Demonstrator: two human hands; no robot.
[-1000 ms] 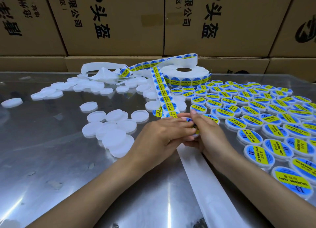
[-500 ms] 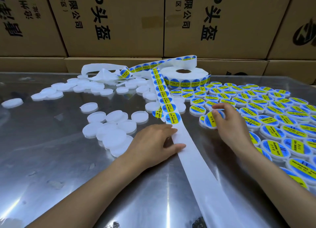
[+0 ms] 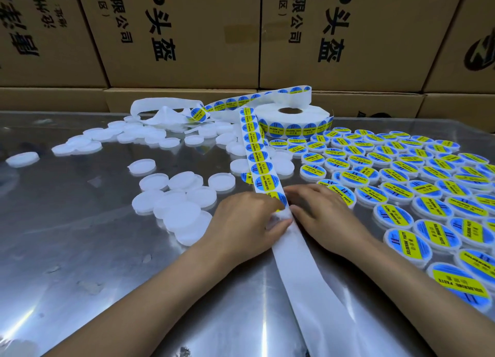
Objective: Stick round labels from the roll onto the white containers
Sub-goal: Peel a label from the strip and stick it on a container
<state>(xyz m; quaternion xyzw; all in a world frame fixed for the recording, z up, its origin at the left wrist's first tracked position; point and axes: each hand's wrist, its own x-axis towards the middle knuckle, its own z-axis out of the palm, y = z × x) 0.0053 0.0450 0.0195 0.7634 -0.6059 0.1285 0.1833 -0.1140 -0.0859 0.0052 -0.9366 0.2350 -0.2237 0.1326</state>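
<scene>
Grip, left hand (image 3: 247, 221): fingers curled, label strip (image 3: 259, 160) pinched at centre frame where the last label meets bare backing.
Grip, right hand (image 3: 322, 213): laid palm-down just right of the strip, fingertips met w/ the left hand's at the strip edge; whether sth is pinched can't be told, fingertips hidden.
Label at grip: blue/yellow round label (image 3: 278, 197) partly covered by the left fingers.
Strip: run from the roll (image 3: 293, 121) at upper centre down to the hands; labels carried on that stretch.
Backing: bare white backing paper (image 3: 318, 289) trailed from the hands to the lower edge of frame.
Unlabelled: plain white containers (image 3: 182, 212) heaped left of the left hand, more scattered toward upper left.
Labelled: labelled containers (image 3: 431, 209) spread in rows over the right half, nearest one touched by the right hand's edge.
Surface: shiny metal table (image 3: 80, 263).
Background: cardboard boxes (image 3: 187, 35) w/ black print stacked across the top.
</scene>
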